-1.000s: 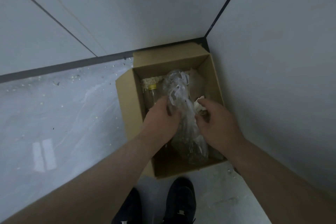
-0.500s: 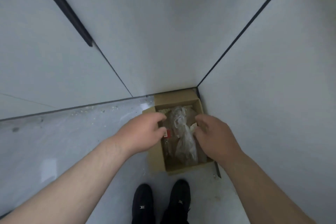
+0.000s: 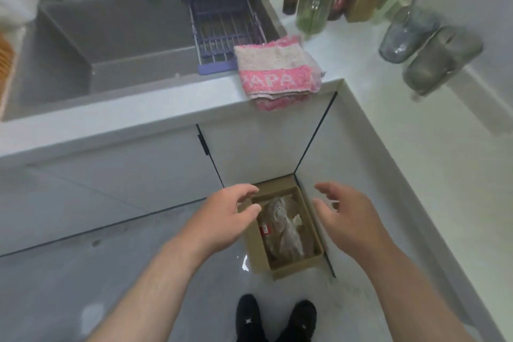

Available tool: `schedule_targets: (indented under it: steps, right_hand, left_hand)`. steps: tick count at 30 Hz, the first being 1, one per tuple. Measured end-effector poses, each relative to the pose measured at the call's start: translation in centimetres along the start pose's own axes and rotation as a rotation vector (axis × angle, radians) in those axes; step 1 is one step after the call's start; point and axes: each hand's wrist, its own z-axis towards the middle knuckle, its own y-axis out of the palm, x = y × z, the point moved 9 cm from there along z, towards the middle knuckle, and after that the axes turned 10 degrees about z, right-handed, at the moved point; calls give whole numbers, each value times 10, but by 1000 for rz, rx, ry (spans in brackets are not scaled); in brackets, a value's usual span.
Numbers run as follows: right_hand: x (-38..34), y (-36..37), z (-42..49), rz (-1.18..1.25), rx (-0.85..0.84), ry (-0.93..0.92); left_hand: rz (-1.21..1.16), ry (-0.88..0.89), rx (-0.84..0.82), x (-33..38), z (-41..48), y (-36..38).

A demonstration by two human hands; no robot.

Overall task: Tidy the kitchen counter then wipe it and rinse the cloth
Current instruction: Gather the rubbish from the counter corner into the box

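Head view looked down at a kitchen corner. Left hand and right hand hovered empty, fingers relaxed and spread, either side of a cardboard box on the floor holding crumpled plastic. Above, a folded pink cloth lay on the counter edge, just beside the sink, partly overhanging.
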Motion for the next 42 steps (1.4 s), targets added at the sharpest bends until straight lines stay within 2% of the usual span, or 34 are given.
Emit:
schedule_targets:
  steps: [7,12,17,30,42]
  right_hand:
    - [-49,-86,-90,119,103,-42]
    - [-45,-160,-151,175,208,-5]
    - [-23,-237,-229,90,365,-29]
    - [122,-347,-518,163,787,169]
    - [220,-382,-771,245,1202,402]
  left_hand:
    - [24,112,14,75,-69,-45]
    - [51,221,33,142,-112,-58]
    - [100,380,43,233,-164,-40]
    - [193,827,-33,441,-340,96]
    - [188,1163,-281,560,-494,239]
